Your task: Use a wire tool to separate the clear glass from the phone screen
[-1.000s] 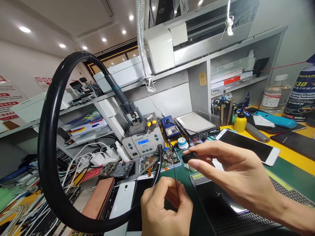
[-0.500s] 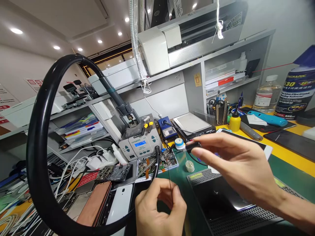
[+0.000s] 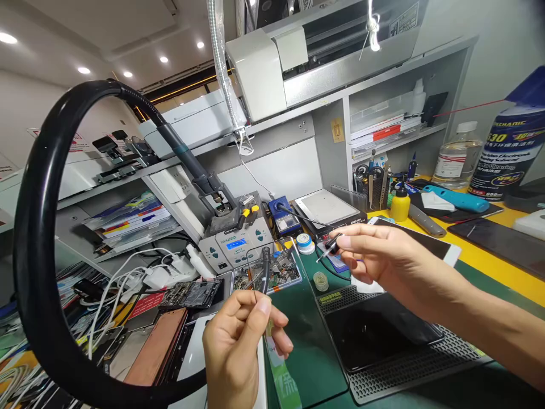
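**Two hands over a repair bench: a clear pane in the left, a small black-handled tool in the right**

Head view: low at centre, the left hand point(image 3: 240, 341) pinches a thin clear pane point(image 3: 313, 341) by its left edge between thumb and forefinger, the other fingers loosely curled. The pane slants above a green work mat point(image 3: 489, 284); a green-and-white strip point(image 3: 285, 382) hangs below the hand. The right hand point(image 3: 389, 258) grips a black-handled tool point(image 3: 334, 245) between thumb and fingertips, its thin pale tip angled down towards the pane; its exact kind is unclear. Below, a glossy dark phone point(image 3: 378, 332) lies flat on a perforated pad point(image 3: 387, 382).

The pane looks brittle: a light hold on the edges, fingertips off its face, should serve best, with the tool's tip steady and clear of the surface.

Behind the pane, a shallow tray point(image 3: 286, 286) brims with circuit boards. A small jar point(image 3: 321, 282) holds something pale, too small to identify. A mesh holder point(image 3: 363, 195) carries scissors and tweezers; a clear bottle point(image 3: 455, 161) contains liquid. A yellow bottle point(image 3: 399, 206) hides its contents.
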A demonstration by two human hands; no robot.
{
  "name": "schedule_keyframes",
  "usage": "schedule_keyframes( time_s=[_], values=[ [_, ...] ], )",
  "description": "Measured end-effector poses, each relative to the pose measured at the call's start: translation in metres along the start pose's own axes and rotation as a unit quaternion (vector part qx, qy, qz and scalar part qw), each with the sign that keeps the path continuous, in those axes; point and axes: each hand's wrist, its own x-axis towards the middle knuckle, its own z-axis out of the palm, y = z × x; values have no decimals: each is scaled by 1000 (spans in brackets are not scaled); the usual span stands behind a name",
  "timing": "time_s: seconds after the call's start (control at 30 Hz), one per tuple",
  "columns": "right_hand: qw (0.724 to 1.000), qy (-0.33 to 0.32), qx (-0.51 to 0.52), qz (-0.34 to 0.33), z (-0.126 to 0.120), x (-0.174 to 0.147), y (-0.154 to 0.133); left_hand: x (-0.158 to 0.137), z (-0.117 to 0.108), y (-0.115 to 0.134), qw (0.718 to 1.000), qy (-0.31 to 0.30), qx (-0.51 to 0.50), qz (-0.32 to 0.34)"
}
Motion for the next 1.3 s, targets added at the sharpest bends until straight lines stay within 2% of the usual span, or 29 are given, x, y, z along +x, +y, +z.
schedule_keyframes(
  time_s=[0.1,0.2,0.33,0.57,0.73,0.83,1.07,1.3],
  values=[
    [997,-23,17,67,3,-1,8,2,-3,-2,1000,-16,14,2],
    [994,-43,30,94,5,0,13,0,1,1,1000,22,10,7],
    [994,-45,22,93,7,0,13,-3,9,6,998,67,3,12],
    [992,-76,-35,91,9,-3,21,0,2,4,999,46,11,15],
    [991,-72,-48,103,8,0,23,-3,8,8,997,70,12,16],
    [992,-66,-27,108,10,0,22,-3,9,8,997,77,0,15],
    [987,-74,17,139,11,-4,24,3,-7,1,998,50,0,41],
    [985,-75,31,152,12,-2,23,3,-5,0,998,45,-10,35]
  ],
)
